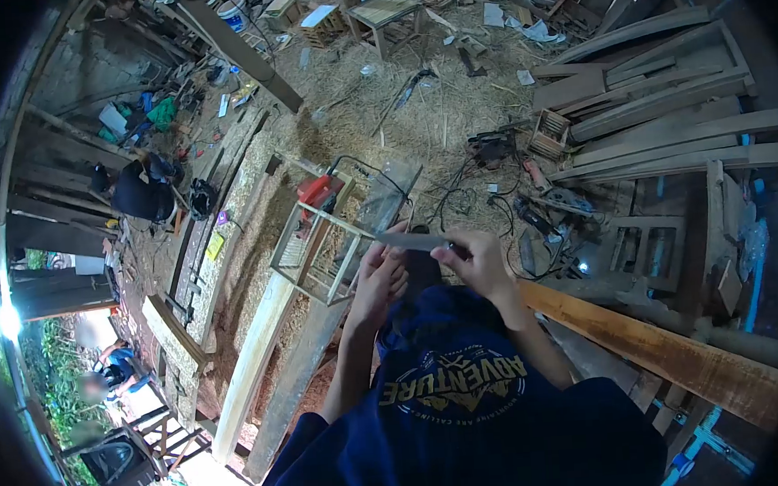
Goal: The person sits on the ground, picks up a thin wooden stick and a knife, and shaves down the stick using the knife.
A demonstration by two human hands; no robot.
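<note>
My right hand is closed around one end of a flat grey blade, which looks like a knife; its handle is hidden in my fist. The blade lies roughly level in front of my chest and points left. At its far end is my left hand, fingers curled in near the tip. A thin light strip shows just above those fingers, but I cannot make out what they hold. Just left of my hands stands a slatted wooden frame, with a red power tool at its far end.
Long wooden beams run along my left. An orange-brown plank extends at my right. Cut boards are stacked at the far right. Cables and power tools lie on the shavings-covered floor. A person in dark clothes crouches at left.
</note>
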